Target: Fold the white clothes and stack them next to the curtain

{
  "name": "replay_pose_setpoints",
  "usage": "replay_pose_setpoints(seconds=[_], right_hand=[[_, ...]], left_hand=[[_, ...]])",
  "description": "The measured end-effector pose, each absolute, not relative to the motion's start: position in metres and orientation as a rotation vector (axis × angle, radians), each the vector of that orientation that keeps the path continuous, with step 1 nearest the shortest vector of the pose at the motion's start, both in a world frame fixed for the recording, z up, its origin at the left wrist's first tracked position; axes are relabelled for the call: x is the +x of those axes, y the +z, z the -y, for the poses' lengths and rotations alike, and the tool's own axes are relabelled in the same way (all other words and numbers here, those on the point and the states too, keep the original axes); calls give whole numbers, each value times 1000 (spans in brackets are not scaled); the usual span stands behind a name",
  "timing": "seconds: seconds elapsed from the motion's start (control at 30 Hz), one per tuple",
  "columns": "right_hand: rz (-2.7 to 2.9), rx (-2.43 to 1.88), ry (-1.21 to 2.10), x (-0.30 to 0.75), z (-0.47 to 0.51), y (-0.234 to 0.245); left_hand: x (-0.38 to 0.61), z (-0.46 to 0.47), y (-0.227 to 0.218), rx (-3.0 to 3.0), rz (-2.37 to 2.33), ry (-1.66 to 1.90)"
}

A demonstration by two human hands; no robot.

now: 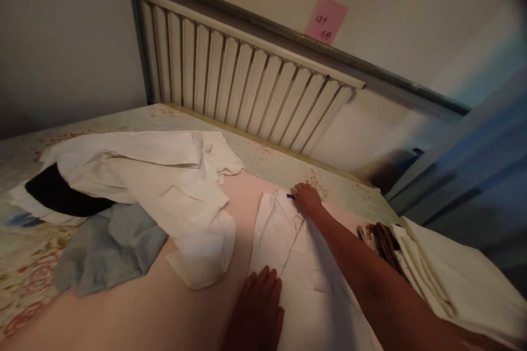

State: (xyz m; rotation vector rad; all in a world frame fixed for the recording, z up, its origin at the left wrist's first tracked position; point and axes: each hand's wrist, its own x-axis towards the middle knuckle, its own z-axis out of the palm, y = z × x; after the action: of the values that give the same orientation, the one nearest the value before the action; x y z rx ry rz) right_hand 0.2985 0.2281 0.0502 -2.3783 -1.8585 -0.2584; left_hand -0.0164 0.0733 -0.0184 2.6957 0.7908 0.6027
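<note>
A white collared shirt (284,247) lies spread on the pink sheet in front of me, with a small blue tag (290,196) at its collar. My left hand (260,299) rests flat on the shirt's left side, fingers stretched out and palm down. Farther off, my right hand (308,199) lies at the collar's right edge, beside the blue tag. Its fingers look loosely bent and apart, with their tips partly hidden. My right forearm crosses over the shirt's right side.
To the left are rumpled white clothes (181,197), a grey-blue garment (115,247) and a black piece of cloth (66,192). Folded white cloth (461,269) is stacked at right beside dark brown garments (385,244). A radiator (247,82) stands behind the flowered bed cover (263,151).
</note>
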Motion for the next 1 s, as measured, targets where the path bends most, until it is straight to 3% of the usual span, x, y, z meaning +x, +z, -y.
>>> replay_pose_setpoints(seconds=[0.23, 0.53, 1.0], right_hand=[[1848, -2239, -260, 279, -118, 63], [1912, -1976, -170, 202, 80, 1], [1860, -2059, -204, 189, 86, 1]], left_hand=[[-20, -70, -7, 2705, -817, 609], [-20, -69, -12, 2735, -802, 765], [-19, -71, -11, 2752, -787, 862]])
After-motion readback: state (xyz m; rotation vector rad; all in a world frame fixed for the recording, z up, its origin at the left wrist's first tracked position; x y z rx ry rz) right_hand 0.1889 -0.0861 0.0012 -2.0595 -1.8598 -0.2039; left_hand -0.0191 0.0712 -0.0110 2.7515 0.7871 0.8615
